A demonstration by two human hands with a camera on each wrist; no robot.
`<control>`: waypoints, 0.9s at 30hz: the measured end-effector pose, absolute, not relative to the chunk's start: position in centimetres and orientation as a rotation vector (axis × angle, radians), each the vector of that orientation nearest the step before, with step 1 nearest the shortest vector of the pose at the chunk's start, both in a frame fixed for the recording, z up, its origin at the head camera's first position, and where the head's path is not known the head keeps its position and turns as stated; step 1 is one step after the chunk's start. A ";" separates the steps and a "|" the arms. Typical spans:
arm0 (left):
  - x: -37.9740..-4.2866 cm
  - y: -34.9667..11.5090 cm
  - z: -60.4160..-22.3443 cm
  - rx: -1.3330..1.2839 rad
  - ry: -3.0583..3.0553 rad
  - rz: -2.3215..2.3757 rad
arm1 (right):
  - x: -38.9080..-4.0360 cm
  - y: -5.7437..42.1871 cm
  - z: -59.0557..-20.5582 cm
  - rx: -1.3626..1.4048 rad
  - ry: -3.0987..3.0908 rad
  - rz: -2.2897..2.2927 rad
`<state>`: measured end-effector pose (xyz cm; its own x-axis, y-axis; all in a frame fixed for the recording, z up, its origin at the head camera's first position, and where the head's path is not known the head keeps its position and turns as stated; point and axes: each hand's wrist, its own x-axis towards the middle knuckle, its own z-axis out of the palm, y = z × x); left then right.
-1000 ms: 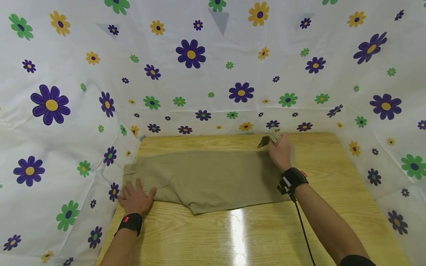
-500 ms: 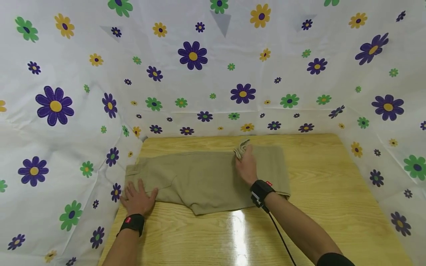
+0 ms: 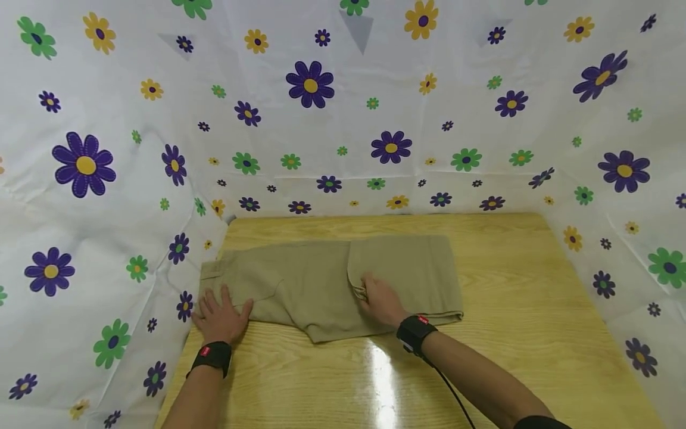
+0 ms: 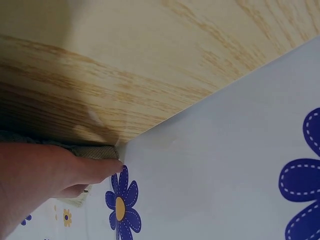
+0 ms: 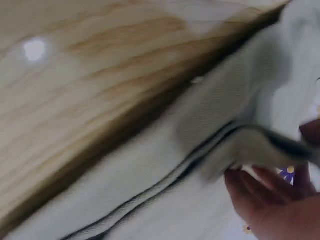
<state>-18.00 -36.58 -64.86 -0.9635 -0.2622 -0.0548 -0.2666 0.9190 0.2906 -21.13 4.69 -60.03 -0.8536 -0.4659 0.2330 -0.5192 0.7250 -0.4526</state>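
Trousers (image 3: pixel 316 280) lie beneath and partly inside the pinching right grip (image 3: pixel 383 302).

Trousers (image 3: pixel 316 286): plain khaki
Table (image 3: pixel 514 286): pale yellow, brownish wood grain
Backdrop (image 3: pixel 343 125): white, scattered flower print
Purple flowers (image 3: pixel 86 165): yellow centres mostly, white dashed petal lines
Yellow flowers (image 3: pixel 421 20): dark centres
Green flowers (image 3: pixel 112 343): purple or yellow centres
Wristbands (image 3: pixel 215 359): black, red tags
Cable (image 3: pixel 454 393): black
Sleeve (image 3: pixel 541 422): black

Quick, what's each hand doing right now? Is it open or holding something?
Left hand: open, resting spread out on the trousers.
Right hand: closed, holding the trousers by an edge.
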 end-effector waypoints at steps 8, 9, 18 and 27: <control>-18.1 -36.6 -64.9 -0.423 3.061 0.431 | -21.0 5.0 -59.3 1.004 -2.747 0.788; -18.1 -36.6 -64.9 -0.421 3.063 0.431 | -21.0 5.0 -59.3 1.005 -2.721 0.808; -18.1 -36.4 -64.9 -0.409 3.079 0.456 | -21.2 5.4 -62.1 1.115 -2.697 0.692; -17.9 -36.5 -65.1 -0.409 3.091 0.460 | -20.6 5.3 -63.1 1.269 -2.608 0.607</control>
